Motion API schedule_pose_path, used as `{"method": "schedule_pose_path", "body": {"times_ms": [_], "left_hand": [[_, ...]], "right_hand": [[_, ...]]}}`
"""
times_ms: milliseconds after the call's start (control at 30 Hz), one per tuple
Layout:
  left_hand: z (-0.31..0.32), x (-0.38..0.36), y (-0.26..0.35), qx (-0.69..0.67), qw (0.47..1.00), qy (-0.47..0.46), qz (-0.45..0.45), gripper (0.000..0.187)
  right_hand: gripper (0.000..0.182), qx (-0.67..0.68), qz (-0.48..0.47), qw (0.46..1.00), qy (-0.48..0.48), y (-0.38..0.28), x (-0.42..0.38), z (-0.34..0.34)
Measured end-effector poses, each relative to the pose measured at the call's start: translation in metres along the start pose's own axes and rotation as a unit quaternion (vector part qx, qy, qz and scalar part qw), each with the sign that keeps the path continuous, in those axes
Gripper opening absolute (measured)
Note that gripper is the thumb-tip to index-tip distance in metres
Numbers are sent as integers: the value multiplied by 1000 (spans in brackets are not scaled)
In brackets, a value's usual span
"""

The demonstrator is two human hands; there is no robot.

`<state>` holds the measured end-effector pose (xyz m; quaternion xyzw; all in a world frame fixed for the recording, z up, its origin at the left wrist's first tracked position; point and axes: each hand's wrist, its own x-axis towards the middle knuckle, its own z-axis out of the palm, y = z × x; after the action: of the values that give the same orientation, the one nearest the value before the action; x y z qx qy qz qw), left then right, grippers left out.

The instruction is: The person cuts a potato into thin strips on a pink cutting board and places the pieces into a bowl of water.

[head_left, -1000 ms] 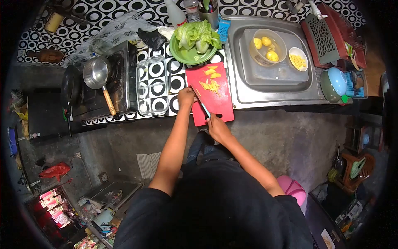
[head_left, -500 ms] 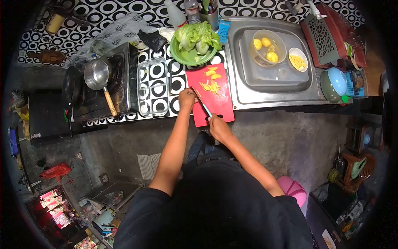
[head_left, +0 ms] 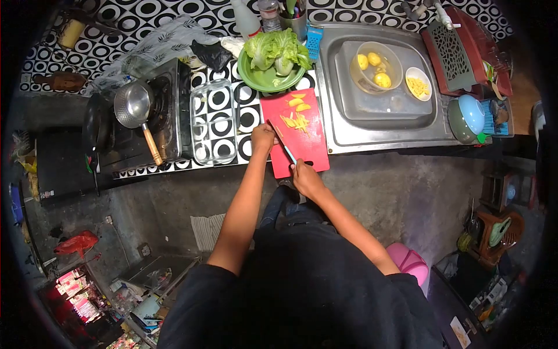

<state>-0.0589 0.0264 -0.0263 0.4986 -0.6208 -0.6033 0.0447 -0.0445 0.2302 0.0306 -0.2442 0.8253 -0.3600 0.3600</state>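
A red cutting board [head_left: 308,145] lies on the patterned counter beside the sink, with yellow potato strips and slices [head_left: 295,111] on its far half. My right hand [head_left: 306,177] grips a knife with a light blue handle [head_left: 283,146]; its blade points up and left across the board. My left hand [head_left: 263,138] rests closed at the board's left edge, next to the blade tip; whether it holds a piece is hidden.
A green plate of lettuce [head_left: 273,55] sits behind the board. In the sink stand a clear bowl of peeled potatoes [head_left: 375,65] and a small dish of cut strips [head_left: 418,85]. An empty glass dish [head_left: 213,120] lies left, then a saucepan [head_left: 135,106] on the stove.
Both hands stay at the board's near-left part; the knife and right hand shift only slightly. The view has drifted a little.
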Motion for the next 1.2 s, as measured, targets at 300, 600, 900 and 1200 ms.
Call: {"method": "schedule_pose_path", "body": {"times_ms": [300,600,900,1200], "left_hand": [[-5,7,-5,22,999,-38,10,17],[-9,6,-5,16,998,-62,23,17],[-10,7,-2,35,996,-72,24,17],[-10,9,0,46,995,-89,16,15]], "right_hand": [[34,-10,12,999,-32,3,6,-9],[33,-10,30,999,-40,-6,3,-13],[32,-10,50,997,-58,-10,7,-19],[33,-19,47,997,-56,-17,28,-20]]}}
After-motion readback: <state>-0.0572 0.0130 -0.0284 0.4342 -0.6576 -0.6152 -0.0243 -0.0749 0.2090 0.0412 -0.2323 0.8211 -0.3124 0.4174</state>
